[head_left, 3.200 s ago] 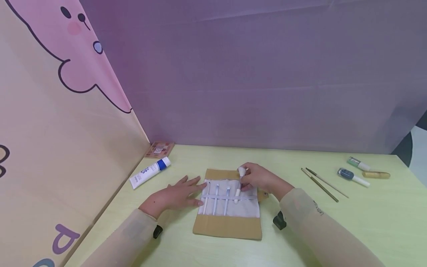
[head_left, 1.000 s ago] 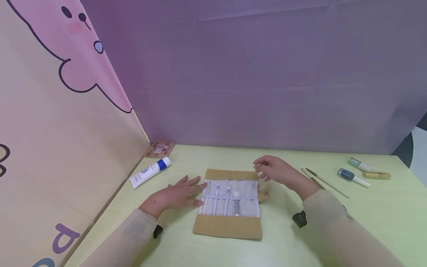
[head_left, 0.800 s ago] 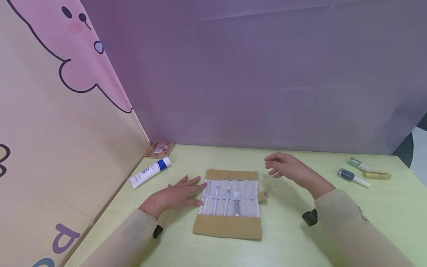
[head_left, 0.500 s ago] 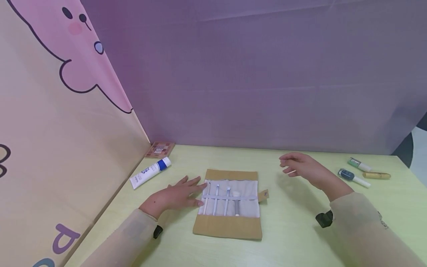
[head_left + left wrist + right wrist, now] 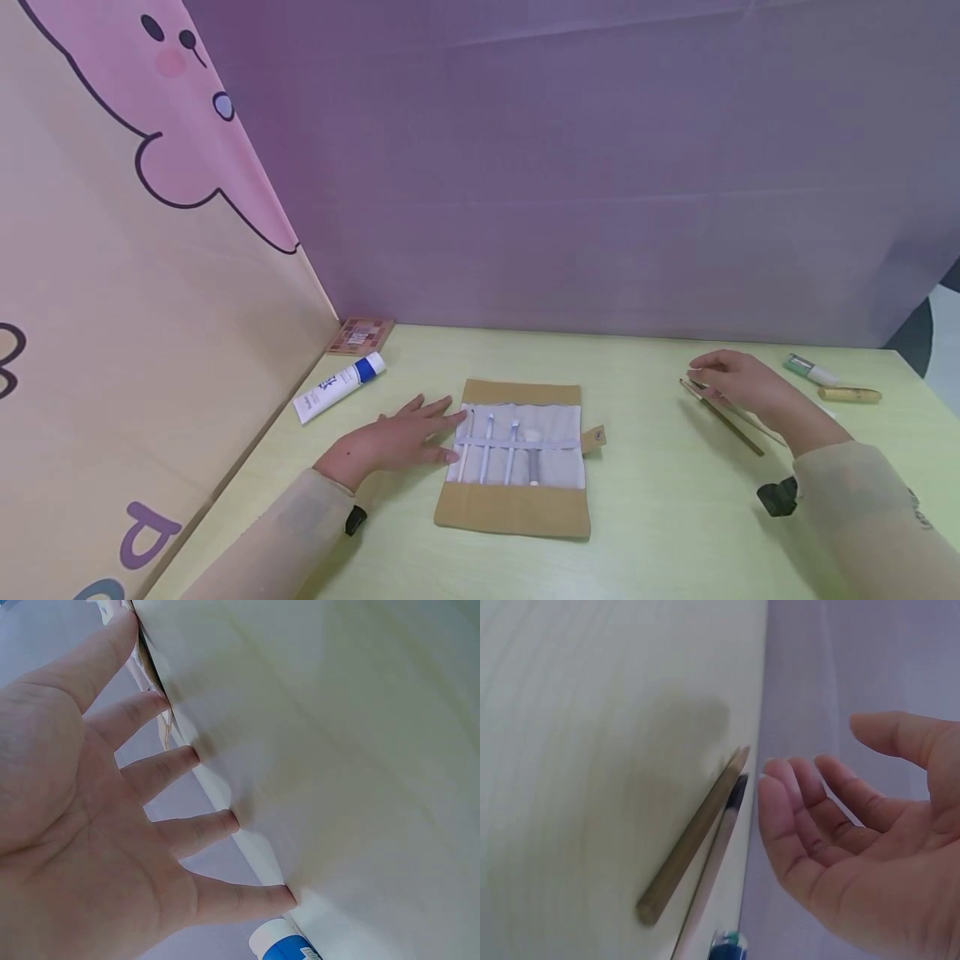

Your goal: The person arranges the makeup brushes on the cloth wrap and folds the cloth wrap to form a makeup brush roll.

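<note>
An unrolled tan brush roll lies on the table, white inside, its snap tab out at the right. Several slim pale tools and a thicker brush sit tucked under its elastic band. My left hand spreads its fingers flat, tips on the roll's left edge. Holding nothing, my right hand hovers with loosely bent fingers over two thin sticks. One is a brown pencil-like stick; the other, a paler brush-like one, has a dark tip.
At the back left are a white tube with a blue band and a checked palette. Toward the right lie a green-and-white bottle and a gold tube. A dark blue bottle is mostly hidden behind my right hand in the head view.
Earlier my right hand held the thicker brush over the roll; the brush now sits in the roll, let go. That hand has moved right to the two sticks. The left hand stays put.
</note>
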Demonstrator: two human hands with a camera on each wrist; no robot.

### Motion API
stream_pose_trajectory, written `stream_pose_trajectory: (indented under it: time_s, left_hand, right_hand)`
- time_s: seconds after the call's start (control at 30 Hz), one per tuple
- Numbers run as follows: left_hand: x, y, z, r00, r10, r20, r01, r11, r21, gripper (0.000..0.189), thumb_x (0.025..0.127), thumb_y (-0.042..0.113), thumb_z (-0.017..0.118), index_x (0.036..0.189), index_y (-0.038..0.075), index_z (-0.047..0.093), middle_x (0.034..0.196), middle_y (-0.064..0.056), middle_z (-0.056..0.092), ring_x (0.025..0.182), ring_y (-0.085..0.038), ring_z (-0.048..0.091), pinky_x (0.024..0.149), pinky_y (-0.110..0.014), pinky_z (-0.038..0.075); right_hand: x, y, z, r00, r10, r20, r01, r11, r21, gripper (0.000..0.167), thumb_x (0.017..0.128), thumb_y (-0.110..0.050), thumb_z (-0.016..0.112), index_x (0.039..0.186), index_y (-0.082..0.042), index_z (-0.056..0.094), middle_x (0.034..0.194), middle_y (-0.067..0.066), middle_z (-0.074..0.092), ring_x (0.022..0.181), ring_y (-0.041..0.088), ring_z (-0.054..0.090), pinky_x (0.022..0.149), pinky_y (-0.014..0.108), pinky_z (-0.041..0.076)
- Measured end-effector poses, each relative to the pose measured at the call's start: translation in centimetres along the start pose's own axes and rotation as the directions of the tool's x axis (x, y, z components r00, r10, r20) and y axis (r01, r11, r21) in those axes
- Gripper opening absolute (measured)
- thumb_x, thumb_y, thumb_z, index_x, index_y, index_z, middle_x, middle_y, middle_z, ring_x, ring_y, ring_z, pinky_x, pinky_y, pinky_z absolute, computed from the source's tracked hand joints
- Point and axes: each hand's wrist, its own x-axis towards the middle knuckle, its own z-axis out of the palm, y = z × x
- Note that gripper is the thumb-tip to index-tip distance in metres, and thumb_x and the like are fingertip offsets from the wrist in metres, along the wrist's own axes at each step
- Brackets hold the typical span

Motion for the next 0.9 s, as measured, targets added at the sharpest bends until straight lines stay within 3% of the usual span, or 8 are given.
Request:
stream_pose_trajectory:
  time_s: [0.23, 0.47, 0.63, 0.8, 0.9]
  left_hand:
    - [0.0, 0.1, 0.0, 1.0, -0.002, 0.0, 0.002, 1.0, -0.005, 0.072, 0.104, 0.055, 0.064, 0.167, 0.033, 0.038, 0.182, -0.006, 0.019, 0.167, -0.051, 0.01, 0.113, -0.094, 0.015]
    - [-0.1, 0.3, -0.2, 1.0, -0.007, 0.005, 0.007, 1.0, -0.007, 0.072, 0.104, 0.055, 0.064, 0.167, 0.033, 0.038, 0.182, -0.005, 0.019, 0.167, -0.051, 0.01, 0.114, -0.093, 0.015]
    - [-0.1, 0.4, -0.2, 1.0, -0.009, 0.005, 0.009, 1.0, -0.002, 0.072, 0.104, 0.055, 0.064, 0.167, 0.033, 0.038, 0.182, -0.005, 0.019, 0.167, -0.05, 0.01, 0.115, -0.093, 0.015]
    - [-0.2, 0.4, -0.2, 1.0, -0.013, 0.005, 0.013, 1.0, 0.0, 0.072, 0.104, 0.055, 0.064, 0.167, 0.034, 0.038, 0.182, -0.005, 0.019, 0.167, -0.05, 0.01, 0.115, -0.093, 0.016]
    - [-0.2, 0.4, -0.2, 1.0, -0.014, 0.004, 0.014, 1.0, -0.002, 0.072, 0.104, 0.055, 0.064, 0.167, 0.034, 0.038, 0.182, -0.005, 0.019, 0.167, -0.05, 0.01, 0.115, -0.093, 0.015]
  right_hand:
    - [-0.3, 1.1, -0.1, 1.0, -0.004, 0.008, 0.005, 0.994, -0.109, 0.057, 0.112, -0.024, 0.054, 0.154, 0.012, 0.039, 0.14, 0.032, 0.053, 0.113, 0.031, 0.066, 0.094, 0.046, 0.06]
    - [-0.4, 1.6, -0.1, 1.0, -0.023, -0.002, 0.023, 0.995, -0.095, 0.058, 0.106, -0.016, 0.062, 0.151, 0.013, 0.041, 0.132, 0.027, 0.057, 0.111, 0.024, 0.063, 0.095, 0.042, 0.058]
    - [-0.5, 2.1, 0.2, 1.0, -0.006, 0.023, 0.009, 0.993, -0.121, 0.055, 0.105, -0.015, 0.062, 0.152, 0.007, 0.043, 0.139, 0.026, 0.055, 0.117, 0.031, 0.062, 0.09, 0.037, 0.054]
    - [-0.4, 2.0, 0.6, 0.998, -0.057, 0.025, 0.06, 0.982, -0.177, 0.05, 0.1, -0.004, 0.06, 0.146, 0.011, 0.047, 0.137, 0.033, 0.055, 0.118, 0.043, 0.062, 0.085, 0.039, 0.056]
    - [-0.2, 1.8, 0.8, 0.997, -0.072, 0.014, 0.073, 0.973, -0.219, 0.048, 0.099, 0.0, 0.059, 0.144, 0.013, 0.049, 0.134, 0.034, 0.057, 0.115, 0.042, 0.062, 0.083, 0.039, 0.056]
